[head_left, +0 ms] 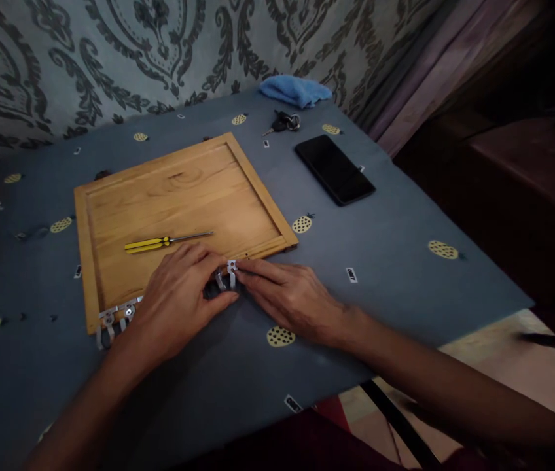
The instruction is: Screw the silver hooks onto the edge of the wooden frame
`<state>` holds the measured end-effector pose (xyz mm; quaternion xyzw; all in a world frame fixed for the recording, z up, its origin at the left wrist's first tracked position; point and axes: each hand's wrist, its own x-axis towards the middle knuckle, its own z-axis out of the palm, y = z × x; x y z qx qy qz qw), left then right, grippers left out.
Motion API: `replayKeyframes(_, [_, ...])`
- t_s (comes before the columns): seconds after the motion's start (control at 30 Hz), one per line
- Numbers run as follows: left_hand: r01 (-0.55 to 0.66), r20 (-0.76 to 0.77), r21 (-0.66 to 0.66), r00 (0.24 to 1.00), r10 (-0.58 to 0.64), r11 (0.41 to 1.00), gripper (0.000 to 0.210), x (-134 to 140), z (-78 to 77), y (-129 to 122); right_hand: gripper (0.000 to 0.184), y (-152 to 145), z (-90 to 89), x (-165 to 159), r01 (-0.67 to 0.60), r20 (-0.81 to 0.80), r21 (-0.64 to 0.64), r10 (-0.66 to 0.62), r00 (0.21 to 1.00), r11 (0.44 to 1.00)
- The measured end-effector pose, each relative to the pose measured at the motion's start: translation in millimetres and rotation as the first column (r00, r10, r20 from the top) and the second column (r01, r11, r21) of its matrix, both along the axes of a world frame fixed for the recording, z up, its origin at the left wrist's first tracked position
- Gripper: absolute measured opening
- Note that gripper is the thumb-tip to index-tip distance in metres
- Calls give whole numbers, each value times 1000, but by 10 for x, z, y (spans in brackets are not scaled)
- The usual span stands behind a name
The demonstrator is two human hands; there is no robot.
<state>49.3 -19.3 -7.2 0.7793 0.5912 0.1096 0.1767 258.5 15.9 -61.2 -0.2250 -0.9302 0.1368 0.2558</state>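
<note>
Your left fingers [214, 261], half-curled, held the rack [232, 266] at the panel's [184, 196] near edge; your right fingers [270, 272] touched its end, grip unclear. Apparently you were aligning it; the next move called for steadiness.

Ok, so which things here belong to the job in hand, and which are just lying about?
Likely part of the job:
silvery metal hooked fitting, with the left hand and right hand at it
golden-brown framed wooden panel
screwdriver with yellow-and-black handle, on the panel

Seemingly just lying about:
flat black rectangular phone
dark keys on a metal ring
crumpled blue cloth
</note>
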Motion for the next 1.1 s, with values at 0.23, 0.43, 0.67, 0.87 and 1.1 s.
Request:
replayKeyframes(0.23, [-22, -25, 24, 999, 23, 999, 18, 35, -15, -25, 31, 8, 6, -9, 7, 11, -15, -6, 1000, 1000])
replayKeyframes(0.43, [-20, -46, 41, 999, 22, 999, 20, 45, -27, -34, 30, 0, -6, -14, 9, -2, 9, -8, 1000, 1000])
replayKeyframes(0.67, [-26, -50, 38, 998, 28, 999, 18, 67, -21, -36, 33, -11, 35, -24, 60, 79, 2, -60, 995, 998])
replayKeyframes(0.87, [-37, -58, 37, 998, 39, 999, 20, 85, -26, -49, 33, -18, 31, -15, 57, 126, -43, -51, 991, 997])
replayKeyframes(1.1, [-54, -65, 30, 996, 56, 998, 22, 119, -23, -39, 35, -8, 18, -10, 54, 114, -26, -50, 992, 998])
